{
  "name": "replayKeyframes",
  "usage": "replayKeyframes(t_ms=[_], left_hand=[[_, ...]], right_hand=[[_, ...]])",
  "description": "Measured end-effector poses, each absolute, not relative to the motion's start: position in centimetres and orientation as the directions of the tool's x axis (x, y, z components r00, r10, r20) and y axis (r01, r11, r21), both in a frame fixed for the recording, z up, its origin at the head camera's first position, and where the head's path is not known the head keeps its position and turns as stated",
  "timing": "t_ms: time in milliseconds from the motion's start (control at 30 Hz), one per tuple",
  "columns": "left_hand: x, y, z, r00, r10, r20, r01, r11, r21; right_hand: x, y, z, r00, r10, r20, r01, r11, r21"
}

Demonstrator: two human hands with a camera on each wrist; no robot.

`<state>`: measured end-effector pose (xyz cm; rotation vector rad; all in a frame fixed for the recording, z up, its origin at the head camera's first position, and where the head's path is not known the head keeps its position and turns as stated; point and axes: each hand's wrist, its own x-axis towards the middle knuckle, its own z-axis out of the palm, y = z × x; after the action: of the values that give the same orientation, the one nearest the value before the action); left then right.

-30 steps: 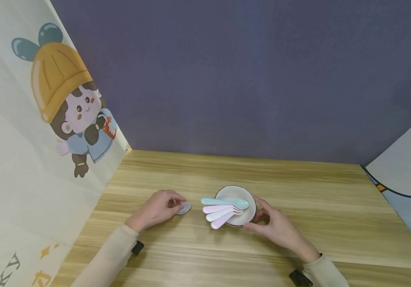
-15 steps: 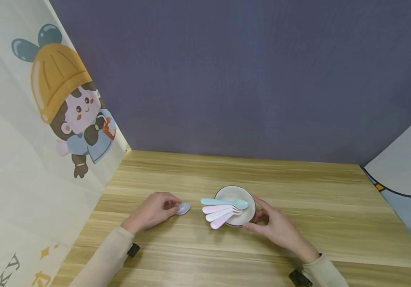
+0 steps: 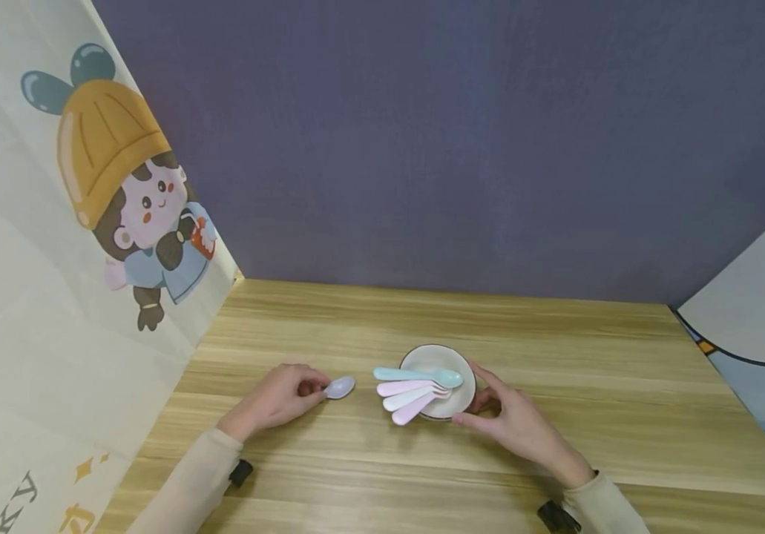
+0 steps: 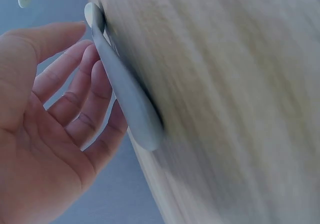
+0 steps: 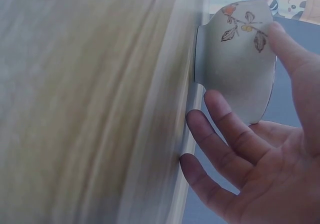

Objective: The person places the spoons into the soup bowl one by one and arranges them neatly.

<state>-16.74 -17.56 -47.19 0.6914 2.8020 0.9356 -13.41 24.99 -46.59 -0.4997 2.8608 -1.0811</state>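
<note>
I see my left hand (image 3: 280, 398) at lower left of centre in the head view, its fingertips on the handle of a pale lilac spoon (image 3: 340, 386) that lies flat on the bench (image 3: 589, 371). In the left wrist view the fingers (image 4: 75, 99) lie loosely curved against the handle, not clamped round it. My right hand (image 3: 516, 423) is spread, thumb and fingers resting on the side of the bowl (image 3: 452, 360) just right of centre. Four pieces already lie across the bowl: a blue spoon (image 3: 415, 376) on top and pink (image 3: 409, 388), white (image 3: 405, 399) and lilac (image 3: 412, 410) handles fanning out left. By my reckoning the lilac spoon is the only piece left outside the bowl.
</note>
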Motion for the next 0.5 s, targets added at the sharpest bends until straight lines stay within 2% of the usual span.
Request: replayKeyframes(t_ms=[500], left_hand=[[-16.93,-18.16,-47.53,-0.882,0.469,0.038,0.402,0.709,0.579]], right_hand=[[-13.36,25.05,-46.51,-0.948,-0.313,0.064,-0.276,0.701,-0.658]])
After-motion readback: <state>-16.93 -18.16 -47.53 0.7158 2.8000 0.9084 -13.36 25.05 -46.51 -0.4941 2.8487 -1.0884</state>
